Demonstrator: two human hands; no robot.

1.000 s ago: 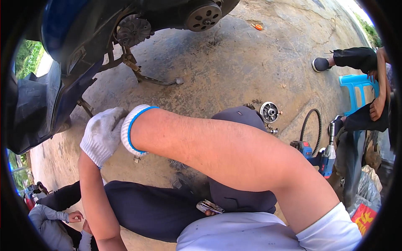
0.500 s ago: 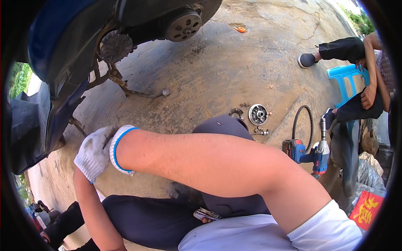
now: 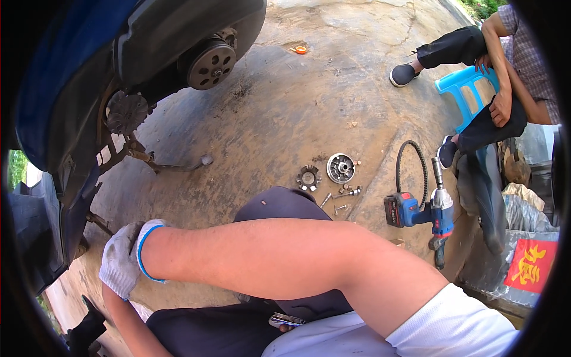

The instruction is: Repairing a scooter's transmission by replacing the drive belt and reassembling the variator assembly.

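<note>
My right arm reaches across to the far left, where my right hand [image 3: 126, 237] overlaps my left hand [image 3: 115, 271]. Both wear whitish knit gloves with blue-edged cuffs, and the fingers are mostly hidden. Beside them stands a blue-and-black scooter [image 3: 65, 77] with a round holed metal clutch drum [image 3: 213, 66] and a finned disc [image 3: 127, 113] exposed. Beyond my knee lie a metal pulley disc [image 3: 341, 169], a notched ring-shaped part [image 3: 308, 178] and several bolts. To the right, a blue cordless impact wrench [image 3: 440, 214] rests by a black drive belt [image 3: 399, 157].
Another person [image 3: 501, 77] sits at the upper right by a light blue plastic stool [image 3: 455, 83]. A grey box [image 3: 476, 285] bearing a red square sits at the lower right. An orange ring-shaped item [image 3: 301, 50] lies far off on the concrete. The scooter's stand [image 3: 181, 167] juts out.
The view has swung, so the scooter and the floor parts appear farther left and the notched ring shows fully. My gloved hands stay together at the left, slightly lower in the picture.
</note>
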